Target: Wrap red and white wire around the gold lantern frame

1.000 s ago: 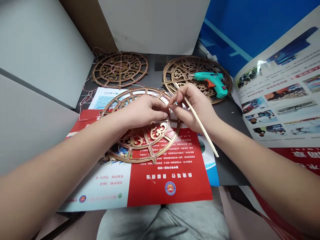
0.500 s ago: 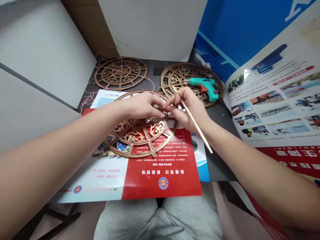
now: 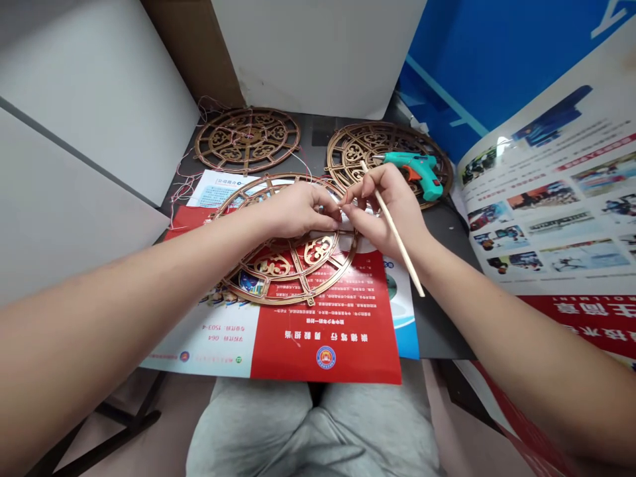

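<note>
A round openwork disc (image 3: 318, 252), brown and gold with thin wire along its ribs, lies in front of me. My left hand (image 3: 303, 211) rests over its upper part, thumb and fingers closed together near the right rim; what they pinch is too small to make out. Close by, my right hand (image 3: 392, 212) has its thumb and index fingertips together, almost meeting the left fingertips. A pale wooden chopstick (image 3: 400, 242) is held in the right hand, slanting down to the right across the palm. A fine reddish wire seems to run between the fingertips.
Red and white leaflets (image 3: 328, 331) lie under the disc. Two similar discs sit behind: one at the left (image 3: 248, 139) with loose wires (image 3: 183, 192), another at the right (image 3: 342, 142) under a teal glue gun (image 3: 415, 171). An open brochure (image 3: 556, 218) stands at right; white panels (image 3: 318, 53) rise behind.
The view has shifted slightly, so the table things appear a little farther right. Both hands keep nearly the same pose over the disc, and the chopstick stays in the right hand.
</note>
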A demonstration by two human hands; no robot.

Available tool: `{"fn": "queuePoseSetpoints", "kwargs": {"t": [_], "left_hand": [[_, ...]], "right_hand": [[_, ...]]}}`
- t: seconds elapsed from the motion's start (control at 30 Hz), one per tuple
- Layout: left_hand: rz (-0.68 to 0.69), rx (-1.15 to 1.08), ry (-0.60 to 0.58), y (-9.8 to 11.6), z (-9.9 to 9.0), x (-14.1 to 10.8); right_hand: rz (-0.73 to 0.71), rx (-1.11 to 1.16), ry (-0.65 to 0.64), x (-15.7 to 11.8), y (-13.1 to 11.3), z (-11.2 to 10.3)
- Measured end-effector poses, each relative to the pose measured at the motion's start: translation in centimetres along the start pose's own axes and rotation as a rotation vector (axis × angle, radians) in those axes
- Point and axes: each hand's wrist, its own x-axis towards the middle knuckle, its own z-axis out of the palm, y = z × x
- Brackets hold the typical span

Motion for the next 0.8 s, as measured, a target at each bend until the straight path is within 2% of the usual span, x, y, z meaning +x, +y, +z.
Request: {"fn": "queuePoseSetpoints", "kwargs": {"t": [0.13, 0.4, 0.5, 0.67, 0.8], "left_hand": [[0.048, 0.011, 0.079, -0.5, 0.6, -0.1], [0.096, 0.016, 0.153, -1.1, 1.5, -0.5], [0.104, 0.009, 0.181, -1.3, 1.7, -0.5], [0.133, 0.066, 0.196, -1.4, 1.8, -0.5], [0.104, 0.111, 0.226, -1.4, 1.9, -0.4]], "right_hand": [[0.043, -0.067, 0.024, 0.0, -0.7, -0.5], [0.088, -0.306, -0.132, 0.1, -1.5, -1.0], [0.061, -0.368, -0.170, 0.0, -1.7, -0.7], [0.056, -0.456, -0.144, -0.2, -1.8, -0.3], [0.047, -0.499, -0.125, -0.2, -1.9, 0.0]]}}
